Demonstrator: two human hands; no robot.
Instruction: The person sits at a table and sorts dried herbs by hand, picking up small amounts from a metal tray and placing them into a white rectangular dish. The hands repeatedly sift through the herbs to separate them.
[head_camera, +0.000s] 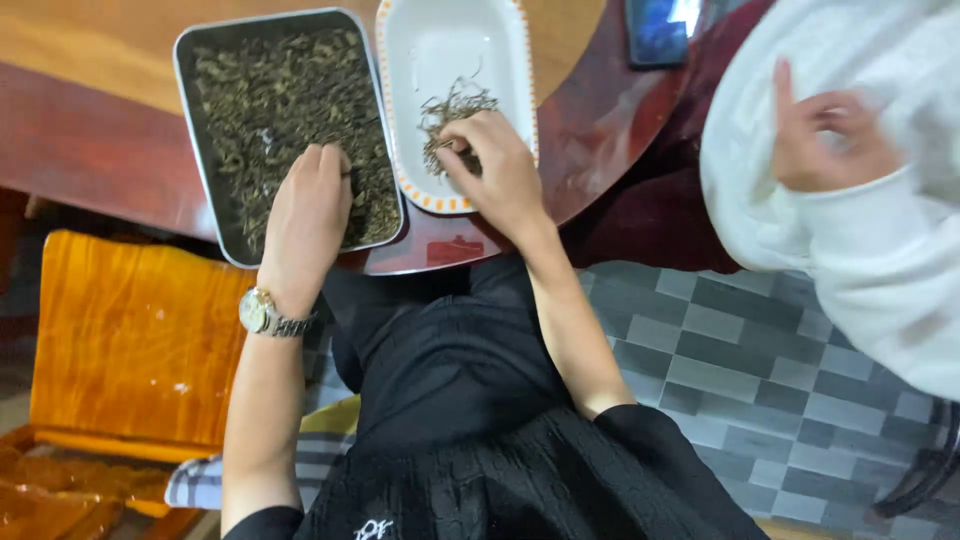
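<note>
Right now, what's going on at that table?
A person sits at a wooden table, both hands in dried leaves. The left hand rests in a metal tray full of dark leaves. The right hand pinches at a small pile of stems in a white dish with an orange-patterned rim. A second person in a white sleeve is at the right.

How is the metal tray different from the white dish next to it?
The metal tray is grey with plain edges and nearly covered in dark dried leaves; the white dish has an orange-patterned rim and holds only a small pile. The left hand rests in the tray, the right hand in the dish. Both sit side by side on the wooden table.
</note>
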